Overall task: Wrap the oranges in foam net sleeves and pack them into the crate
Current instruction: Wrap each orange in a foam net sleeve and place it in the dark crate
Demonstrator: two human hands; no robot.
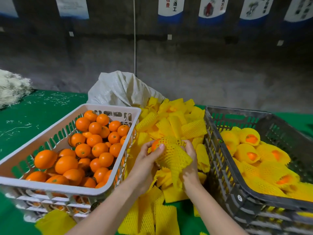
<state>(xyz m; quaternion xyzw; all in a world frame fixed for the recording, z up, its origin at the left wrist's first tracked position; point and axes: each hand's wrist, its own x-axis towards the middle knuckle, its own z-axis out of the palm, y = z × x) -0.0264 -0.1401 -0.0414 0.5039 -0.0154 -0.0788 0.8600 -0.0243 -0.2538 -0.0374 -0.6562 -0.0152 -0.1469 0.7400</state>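
Green table (42,114) beside grey crate (218,160): left fingers (147,147) clasp orange (155,144), right fingers (188,145) grip sleeve (173,156); we should stretch it evenly.

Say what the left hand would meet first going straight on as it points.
The left hand points up-right: probably the sleeve pile beyond the orange it grips; depth unclear.

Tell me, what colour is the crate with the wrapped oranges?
Dark grey crate, seen in the head view.
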